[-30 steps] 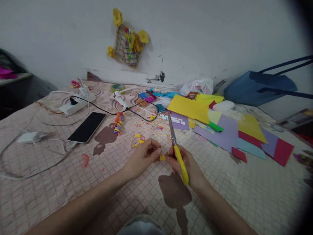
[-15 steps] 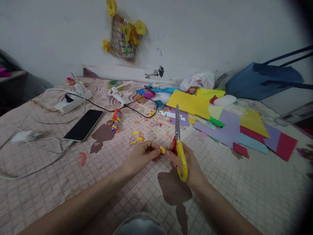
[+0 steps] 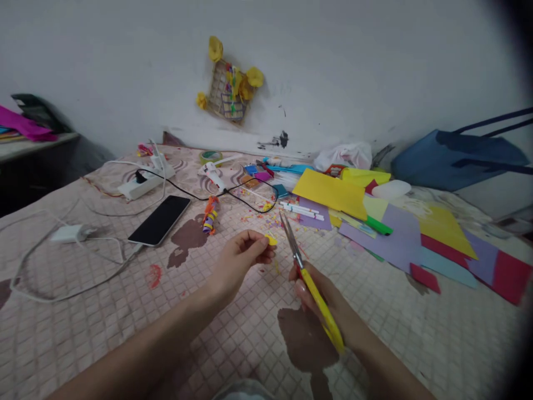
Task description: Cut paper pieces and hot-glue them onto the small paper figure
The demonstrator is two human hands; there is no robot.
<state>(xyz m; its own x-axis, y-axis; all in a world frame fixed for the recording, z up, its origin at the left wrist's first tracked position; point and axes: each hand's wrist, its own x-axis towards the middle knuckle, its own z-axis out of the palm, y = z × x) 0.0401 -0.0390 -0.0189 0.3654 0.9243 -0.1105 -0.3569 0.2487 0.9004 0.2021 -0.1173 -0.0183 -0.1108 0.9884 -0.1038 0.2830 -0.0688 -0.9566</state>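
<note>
In the head view, the left hand (image 3: 235, 261) pinches 1 small yellow piece (image 3: 271, 240) between thumb and fingers, above the patterned cloth (image 3: 233, 339). The right hand (image 3: 322, 294) grips yellow-handled scissors (image 3: 311, 284), blades pointing away from the person, near the piece. Left lies 1 phone (image 3: 160, 220); right, overlapping coloured sheets (image 3: 402, 230).

Left grip (image 3: 234, 258) holds yellow scrap (image 3: 271, 240), right grip (image 3: 333, 300) scissors (image 3: 313, 286)

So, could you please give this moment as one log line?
left hand: pinching yellow piece | right hand: holding scissors | blades: clear of yellow piece
</note>
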